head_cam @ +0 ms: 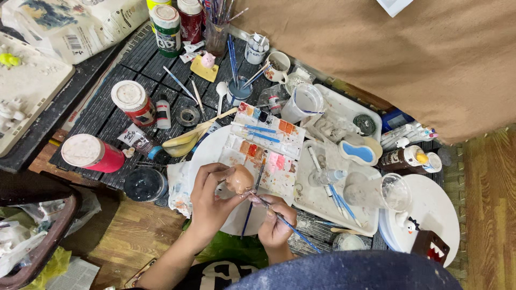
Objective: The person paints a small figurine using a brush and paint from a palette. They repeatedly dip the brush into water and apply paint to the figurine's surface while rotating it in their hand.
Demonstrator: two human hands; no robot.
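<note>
My left hand (208, 200) holds a small rounded clay piece (239, 179) painted a skin-orange tone, pinched between thumb and fingers. My right hand (276, 217) grips a thin blue-handled brush (285, 221) whose tip touches the lower edge of the clay piece. Both hands hover over a round white plate (207, 153). A white paint palette (266, 145) with red, orange, pink and dark wells lies on the plate just beyond the hands, with blue brushes resting on it.
Paint jars (133, 102), a red-lidded tub (90, 153), a brush cup (216, 32), a water cup (302, 102), a white tray (333, 198) with a clear cup (391, 191), a second round plate (435, 209) and a brown cloth (403, 59) crowd the dark slatted work mat.
</note>
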